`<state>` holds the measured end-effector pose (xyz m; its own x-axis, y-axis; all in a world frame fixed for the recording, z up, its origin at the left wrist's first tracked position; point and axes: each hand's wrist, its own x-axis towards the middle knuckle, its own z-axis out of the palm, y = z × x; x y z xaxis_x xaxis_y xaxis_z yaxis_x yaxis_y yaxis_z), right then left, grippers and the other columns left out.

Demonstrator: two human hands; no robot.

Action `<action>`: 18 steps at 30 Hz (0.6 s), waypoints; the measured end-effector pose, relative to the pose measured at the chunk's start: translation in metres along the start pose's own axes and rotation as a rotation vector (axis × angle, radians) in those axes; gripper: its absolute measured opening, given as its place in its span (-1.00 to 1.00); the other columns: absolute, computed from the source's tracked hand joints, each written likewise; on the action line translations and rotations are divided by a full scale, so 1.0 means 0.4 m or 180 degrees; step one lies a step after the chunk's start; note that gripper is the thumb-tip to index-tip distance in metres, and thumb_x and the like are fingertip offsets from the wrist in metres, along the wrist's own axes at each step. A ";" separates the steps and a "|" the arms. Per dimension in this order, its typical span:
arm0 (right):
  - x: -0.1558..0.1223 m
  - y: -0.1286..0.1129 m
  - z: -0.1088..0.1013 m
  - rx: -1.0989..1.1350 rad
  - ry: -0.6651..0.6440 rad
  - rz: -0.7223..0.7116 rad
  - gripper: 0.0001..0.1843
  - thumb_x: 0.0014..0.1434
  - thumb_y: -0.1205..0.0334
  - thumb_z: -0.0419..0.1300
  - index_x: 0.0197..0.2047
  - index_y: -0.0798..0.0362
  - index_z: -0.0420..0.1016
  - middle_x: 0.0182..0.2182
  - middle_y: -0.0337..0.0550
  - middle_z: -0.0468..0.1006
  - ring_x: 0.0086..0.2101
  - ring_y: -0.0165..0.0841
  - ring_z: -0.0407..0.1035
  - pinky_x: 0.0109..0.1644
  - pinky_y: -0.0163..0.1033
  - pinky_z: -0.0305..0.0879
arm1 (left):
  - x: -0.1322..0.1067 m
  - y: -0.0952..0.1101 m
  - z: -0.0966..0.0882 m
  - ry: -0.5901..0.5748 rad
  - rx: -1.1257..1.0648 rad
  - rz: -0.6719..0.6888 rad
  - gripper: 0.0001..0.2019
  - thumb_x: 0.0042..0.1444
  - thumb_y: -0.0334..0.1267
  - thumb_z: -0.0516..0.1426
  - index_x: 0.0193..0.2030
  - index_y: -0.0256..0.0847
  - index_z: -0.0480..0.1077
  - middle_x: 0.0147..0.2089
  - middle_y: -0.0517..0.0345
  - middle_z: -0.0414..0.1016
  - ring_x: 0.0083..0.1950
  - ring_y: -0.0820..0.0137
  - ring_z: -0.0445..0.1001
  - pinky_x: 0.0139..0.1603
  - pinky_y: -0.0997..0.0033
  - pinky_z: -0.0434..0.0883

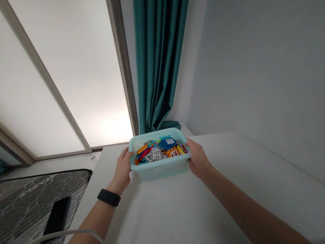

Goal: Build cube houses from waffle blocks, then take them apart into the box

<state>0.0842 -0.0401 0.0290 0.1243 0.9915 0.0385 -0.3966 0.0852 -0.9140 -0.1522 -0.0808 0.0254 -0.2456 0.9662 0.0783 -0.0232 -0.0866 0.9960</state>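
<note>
A pale blue plastic tub [160,168] stands on a white table [179,217], filled with several colourful toy building pieces [159,150]. My left hand [123,169] grips the tub's left end, thumb over the rim. A black band sits on that wrist. My right hand [196,157] grips the tub's right end in the same way. Both arms stretch forward from the bottom of the view.
A teal curtain [161,53] hangs behind the tub beside a large frosted window [75,69]. A grey wall [263,62] runs along the table's right side. At left lie a striped mattress [25,203], a black phone [56,219], a white cable [75,233].
</note>
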 end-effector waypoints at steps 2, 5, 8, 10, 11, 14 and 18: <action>-0.016 0.007 -0.009 -0.0173 -0.0152 -0.0014 -0.50 -0.07 0.25 0.14 -0.01 0.02 0.54 -0.30 -0.25 0.68 -0.27 -0.17 0.57 -0.24 -0.13 0.55 | -0.006 -0.034 -0.005 -0.0005 0.0221 0.0124 -0.60 0.17 -0.16 0.04 0.12 -0.21 0.39 -0.01 0.01 0.58 -0.09 0.22 0.55 -0.19 0.28 0.52; -0.034 0.016 -0.031 -0.0296 -0.0211 -0.0070 -0.43 -0.08 0.26 0.13 0.06 0.03 0.51 -0.23 -0.22 0.69 -0.25 -0.15 0.57 -0.23 -0.11 0.55 | -0.010 -0.063 -0.025 -0.0034 0.0583 0.0303 -0.59 0.23 -0.12 0.03 0.16 -0.20 0.36 0.08 -0.04 0.54 0.05 0.15 0.52 0.02 0.13 0.49; -0.044 0.028 -0.059 -0.0356 -0.0241 -0.0040 -0.40 -0.08 0.28 0.13 0.09 0.03 0.50 -0.18 -0.19 0.68 -0.21 -0.14 0.57 -0.18 -0.09 0.55 | -0.001 -0.046 -0.051 -0.0107 0.1527 0.0798 -0.54 0.25 -0.06 0.05 0.23 -0.19 0.32 0.18 -0.13 0.45 0.21 0.08 0.42 0.21 -0.01 0.36; -0.049 0.041 -0.077 -0.0385 -0.0248 -0.0006 -0.41 -0.07 0.27 0.14 0.10 0.02 0.51 -0.15 -0.19 0.68 -0.19 -0.14 0.57 -0.14 -0.07 0.54 | 0.013 -0.005 -0.053 -0.0047 0.2296 0.1374 -0.45 0.22 -0.02 0.11 0.30 -0.19 0.27 0.30 -0.20 0.31 0.34 -0.02 0.26 0.31 -0.13 0.23; -0.051 0.049 -0.085 -0.0378 -0.0251 -0.0004 -0.41 -0.05 0.26 0.14 0.10 0.02 0.51 -0.13 -0.18 0.68 -0.17 -0.13 0.57 -0.11 -0.06 0.54 | 0.022 0.022 -0.043 -0.0079 0.2632 0.1751 -0.42 0.21 -0.01 0.13 0.32 -0.18 0.25 0.37 -0.19 0.22 0.41 -0.06 0.14 0.36 -0.18 0.13; -0.052 0.078 -0.105 -0.0363 -0.0273 -0.0127 -0.41 0.01 0.21 0.15 0.16 -0.01 0.47 -0.01 -0.16 0.63 -0.06 -0.10 0.53 0.01 -0.01 0.51 | 0.047 0.100 0.041 -0.1498 0.3139 0.2566 -0.50 0.30 -0.06 0.06 0.34 -0.10 0.23 0.33 -0.08 0.32 0.35 0.05 0.25 0.36 0.00 0.18; -0.046 0.114 -0.128 -0.0836 -0.0321 -0.0579 -0.41 0.20 0.09 0.05 0.29 -0.02 0.30 0.21 -0.11 0.46 0.18 -0.12 0.36 0.23 0.05 0.35 | 0.072 0.125 0.215 -0.2996 0.3398 0.3091 -0.61 0.33 -0.12 0.03 0.26 -0.07 0.34 0.21 -0.01 0.45 0.23 0.13 0.39 0.25 0.18 0.27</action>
<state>0.1103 -0.0594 -0.0340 0.0756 0.9682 0.2383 -0.1265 0.2464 -0.9609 -0.0771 -0.0362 0.0811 0.8377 0.4951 0.2305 0.4782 -0.8688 0.1285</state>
